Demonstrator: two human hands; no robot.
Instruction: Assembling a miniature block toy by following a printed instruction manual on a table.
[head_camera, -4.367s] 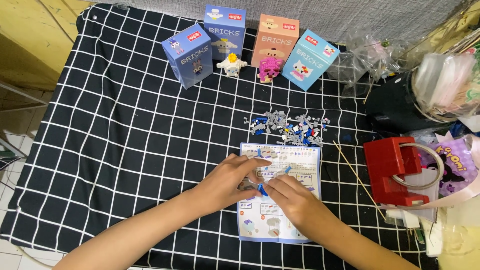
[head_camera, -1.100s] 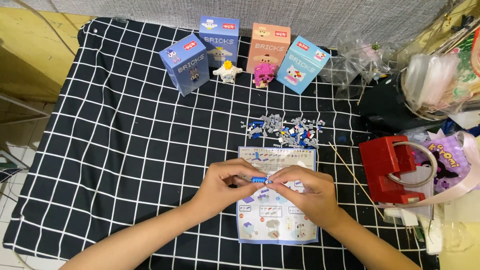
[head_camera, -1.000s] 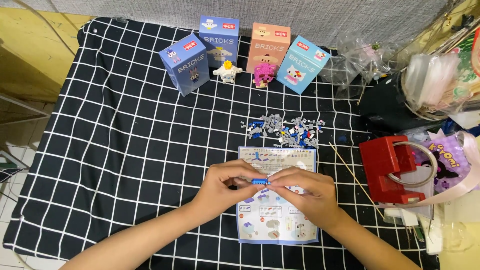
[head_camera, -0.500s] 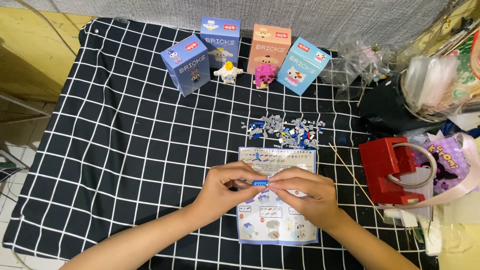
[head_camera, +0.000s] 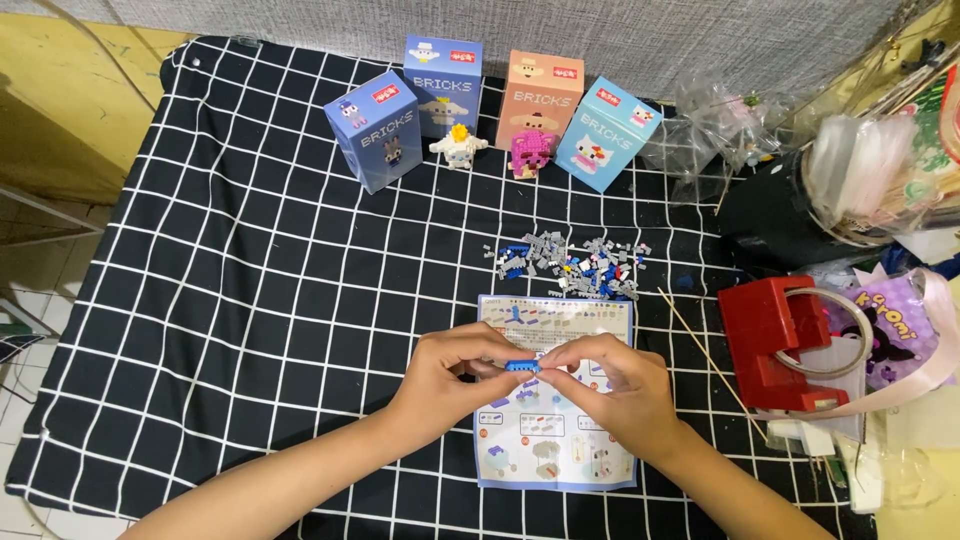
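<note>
Still unmoved, left hand and right hand, pinching blue brick.

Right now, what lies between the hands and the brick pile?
Head view: only the top of the instruction sheet, then a strip of checked cloth before the brick pile.

Two bare arms come in from the near edge. The left hand and the right hand wear nothing — no gloves, rings, watch or bands show. Both forearms are bare all the way to the bottom edge, so no sleeve can be seen. The fingers are slim and the nails are short and plain — no polish. No marks show on the hands or wrists.
</note>
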